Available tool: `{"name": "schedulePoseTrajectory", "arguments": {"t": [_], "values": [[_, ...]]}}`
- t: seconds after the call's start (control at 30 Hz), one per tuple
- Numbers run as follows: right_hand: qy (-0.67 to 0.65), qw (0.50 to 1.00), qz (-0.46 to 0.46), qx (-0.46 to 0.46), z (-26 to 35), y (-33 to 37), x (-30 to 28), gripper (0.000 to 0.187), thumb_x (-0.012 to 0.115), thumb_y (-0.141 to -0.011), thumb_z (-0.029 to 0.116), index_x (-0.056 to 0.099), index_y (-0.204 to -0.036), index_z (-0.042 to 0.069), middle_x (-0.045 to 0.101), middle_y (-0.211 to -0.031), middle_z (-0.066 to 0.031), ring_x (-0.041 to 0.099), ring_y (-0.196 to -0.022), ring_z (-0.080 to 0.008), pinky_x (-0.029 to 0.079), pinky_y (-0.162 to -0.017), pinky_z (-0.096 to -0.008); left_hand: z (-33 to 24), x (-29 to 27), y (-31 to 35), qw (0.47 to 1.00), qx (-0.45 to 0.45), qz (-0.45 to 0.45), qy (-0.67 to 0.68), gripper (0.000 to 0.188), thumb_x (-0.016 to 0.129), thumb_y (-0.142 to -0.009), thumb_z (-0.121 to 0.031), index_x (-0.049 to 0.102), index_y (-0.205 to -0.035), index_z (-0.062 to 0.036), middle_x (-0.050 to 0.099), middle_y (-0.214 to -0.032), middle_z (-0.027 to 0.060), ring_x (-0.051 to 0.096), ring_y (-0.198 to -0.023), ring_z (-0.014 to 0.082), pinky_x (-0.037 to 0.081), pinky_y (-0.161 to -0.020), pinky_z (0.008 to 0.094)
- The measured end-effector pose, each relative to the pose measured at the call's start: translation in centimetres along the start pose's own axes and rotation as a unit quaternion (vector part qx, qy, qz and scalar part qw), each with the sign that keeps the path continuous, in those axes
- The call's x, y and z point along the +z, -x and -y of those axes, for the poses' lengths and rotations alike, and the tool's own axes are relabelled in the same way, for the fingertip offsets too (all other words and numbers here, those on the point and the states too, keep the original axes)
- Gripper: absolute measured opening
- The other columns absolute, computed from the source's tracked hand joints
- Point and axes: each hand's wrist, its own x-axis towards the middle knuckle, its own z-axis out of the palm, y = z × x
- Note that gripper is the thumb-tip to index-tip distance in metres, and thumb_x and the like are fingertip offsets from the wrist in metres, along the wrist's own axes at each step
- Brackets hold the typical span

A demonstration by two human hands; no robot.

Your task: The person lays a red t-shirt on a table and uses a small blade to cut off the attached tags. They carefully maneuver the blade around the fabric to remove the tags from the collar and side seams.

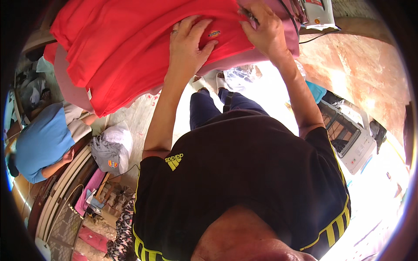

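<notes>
A red garment (130, 43) is spread over a mauve-covered table (72, 82) in front of me. On the garment sits a small embroidered patch (214, 33). My left hand (187, 43) lies on the red cloth just left of the patch, fingers and thumb spread, with a ring on one finger. To the right of the patch, my right hand (266, 32) is closed around a small dark metal tool (249, 15), held at the garment's edge. The fingers hide most of this tool, so its exact kind does not show.
A white and chrome appliance (320, 15) with a black cord stands at the top right. Below it on the right are a teal container (315, 91) and a white machine (355, 148). Another person in a blue shirt (41, 141) sits at left, near a plastic-wrapped grey bundle (109, 150).
</notes>
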Motion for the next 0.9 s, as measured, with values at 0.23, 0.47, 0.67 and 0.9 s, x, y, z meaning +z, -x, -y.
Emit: {"name": "schedulePoseTrajectory", "arguments": {"t": [0.23,0.47,0.67,0.9], "values": [[0.005,0.982,0.186,-0.038,-2.3,1.8,0.6,0.032,0.059,-0.078,-0.005,0.068,-0.105,0.008,0.073,-0.095,-0.0088,0.069,-0.088,-0.0318,0.057,-0.076,-0.0396,0.4,2.0,0.0,0.993,-0.003,0.084,0.088,0.029,0.08,-0.079,-0.017,0.073,-0.105,-0.008,0.064,-0.096,0.0084,0.064,-0.091,0.0284,0.052,-0.079,0.0391],[-0.104,0.977,0.155,0.101,-2.3,2.4,0.9,0.025,0.056,-0.083,-0.004,0.066,-0.104,0.003,0.074,-0.096,-0.0117,0.072,-0.092,-0.027,0.056,-0.081,-0.0362,-0.6,2.1,-1.0,0.996,-0.035,0.076,0.01,0.027,0.079,-0.08,-0.026,0.073,-0.101,-0.0102,0.064,-0.089,0.0062,0.065,-0.083,0.029,0.053,-0.072,0.0405],[-0.141,0.969,0.128,0.155,-2.4,3.5,1.2,0.027,0.061,-0.093,0.007,0.056,-0.117,-0.002,0.073,-0.104,-0.0147,0.07,-0.1,-0.0232,0.054,-0.089,-0.0333,-1.1,3.7,-0.2,0.999,-0.017,0.018,-0.047,0.016,0.076,-0.081,-0.019,0.071,-0.093,-0.011,0.063,-0.089,0.0071,0.065,-0.08,0.0302,0.053,-0.071,0.0428],[-0.076,0.972,0.206,0.088,-0.8,3.9,-0.6,0.025,0.063,-0.096,0.018,0.058,-0.116,0.005,0.07,-0.107,-0.0145,0.069,-0.098,-0.0339,0.056,-0.081,-0.0411,0.2,2.6,-0.7,0.994,-0.075,0.064,0.056,0.007,0.067,-0.084,-0.007,0.064,-0.09,-0.0072,0.061,-0.09,0.0108,0.063,-0.08,0.0351,0.052,-0.072,0.0457]]}}
